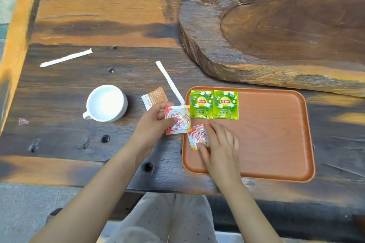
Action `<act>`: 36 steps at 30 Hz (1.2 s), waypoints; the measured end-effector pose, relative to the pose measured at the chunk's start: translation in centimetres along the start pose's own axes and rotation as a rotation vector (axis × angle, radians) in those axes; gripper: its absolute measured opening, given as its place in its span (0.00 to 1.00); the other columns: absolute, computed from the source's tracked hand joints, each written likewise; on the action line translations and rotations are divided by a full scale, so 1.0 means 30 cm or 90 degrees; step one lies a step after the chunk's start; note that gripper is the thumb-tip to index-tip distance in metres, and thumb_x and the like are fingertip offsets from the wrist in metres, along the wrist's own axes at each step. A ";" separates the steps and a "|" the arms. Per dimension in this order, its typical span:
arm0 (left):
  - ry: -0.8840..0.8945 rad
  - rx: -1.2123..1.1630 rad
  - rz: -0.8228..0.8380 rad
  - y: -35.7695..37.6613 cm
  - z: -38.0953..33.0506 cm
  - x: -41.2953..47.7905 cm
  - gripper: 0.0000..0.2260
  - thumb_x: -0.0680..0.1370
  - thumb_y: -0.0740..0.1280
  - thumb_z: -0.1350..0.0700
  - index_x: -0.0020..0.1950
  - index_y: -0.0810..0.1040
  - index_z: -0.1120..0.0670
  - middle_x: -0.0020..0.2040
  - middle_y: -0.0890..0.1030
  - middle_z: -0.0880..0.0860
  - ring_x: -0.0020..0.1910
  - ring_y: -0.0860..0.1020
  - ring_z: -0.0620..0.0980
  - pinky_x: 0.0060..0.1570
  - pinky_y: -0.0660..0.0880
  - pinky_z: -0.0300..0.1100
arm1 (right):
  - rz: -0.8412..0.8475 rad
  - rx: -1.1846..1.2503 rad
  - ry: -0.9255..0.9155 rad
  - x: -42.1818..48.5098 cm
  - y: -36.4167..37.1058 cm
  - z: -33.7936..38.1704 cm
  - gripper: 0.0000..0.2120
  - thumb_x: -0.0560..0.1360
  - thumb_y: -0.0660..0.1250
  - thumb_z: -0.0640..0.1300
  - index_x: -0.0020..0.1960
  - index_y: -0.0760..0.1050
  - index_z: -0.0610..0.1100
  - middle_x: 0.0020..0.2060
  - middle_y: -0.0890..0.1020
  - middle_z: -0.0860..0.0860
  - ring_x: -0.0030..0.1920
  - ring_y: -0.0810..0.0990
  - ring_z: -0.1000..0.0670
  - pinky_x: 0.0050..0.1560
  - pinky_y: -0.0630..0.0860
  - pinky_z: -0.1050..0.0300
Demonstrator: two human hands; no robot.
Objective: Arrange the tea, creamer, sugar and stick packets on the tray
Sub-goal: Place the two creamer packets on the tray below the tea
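Observation:
Two green tea packets lie side by side at the far left corner of the orange tray. My left hand holds a red-and-white creamer packet just over the tray's left rim. My right hand presses a second creamer packet flat on the tray below the tea. A brown sugar packet lies on the table left of the tray. One white stick packet lies slanted beside the tray's far left corner. Another stick packet lies far to the left.
A white cup stands on the dark wooden table left of the sugar packet. A large carved wooden slab fills the far right behind the tray. The table's near edge runs just below my forearms.

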State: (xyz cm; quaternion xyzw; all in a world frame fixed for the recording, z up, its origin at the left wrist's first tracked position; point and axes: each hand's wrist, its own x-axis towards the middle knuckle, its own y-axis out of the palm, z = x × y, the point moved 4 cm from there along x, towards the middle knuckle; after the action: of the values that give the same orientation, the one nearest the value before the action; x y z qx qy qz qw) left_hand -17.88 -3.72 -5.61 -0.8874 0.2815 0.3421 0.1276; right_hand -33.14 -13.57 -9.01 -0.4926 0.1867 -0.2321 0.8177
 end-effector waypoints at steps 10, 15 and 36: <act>-0.021 0.022 -0.011 -0.004 0.010 0.000 0.17 0.74 0.66 0.67 0.61 0.74 0.56 0.44 0.83 0.53 0.36 0.82 0.44 0.36 0.79 0.33 | -0.033 0.006 0.077 -0.013 0.011 0.003 0.23 0.72 0.61 0.56 0.61 0.73 0.44 0.57 0.77 0.47 0.57 0.68 0.48 0.57 0.62 0.53; -0.025 0.007 0.014 0.033 0.000 -0.009 0.11 0.76 0.64 0.66 0.55 0.75 0.55 0.44 0.82 0.53 0.32 0.81 0.39 0.33 0.77 0.31 | -0.049 0.225 0.111 -0.011 -0.041 0.012 0.22 0.73 0.62 0.55 0.64 0.71 0.47 0.57 0.73 0.51 0.58 0.68 0.54 0.59 0.64 0.61; 0.461 1.005 0.016 0.215 0.256 -0.137 0.25 0.77 0.54 0.46 0.72 0.67 0.56 0.73 0.66 0.57 0.74 0.62 0.57 0.70 0.55 0.52 | -0.118 0.316 0.374 -0.036 -0.109 -0.191 0.06 0.73 0.67 0.41 0.50 0.76 0.43 0.37 0.79 0.52 0.38 0.78 0.51 0.42 0.71 0.56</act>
State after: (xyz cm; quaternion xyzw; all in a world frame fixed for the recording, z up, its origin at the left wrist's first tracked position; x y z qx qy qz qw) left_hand -28.28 -4.03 -8.66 -0.5904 0.4699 -0.2553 0.6045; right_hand -37.73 -18.43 -8.57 -0.2075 0.3057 -0.4738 0.7993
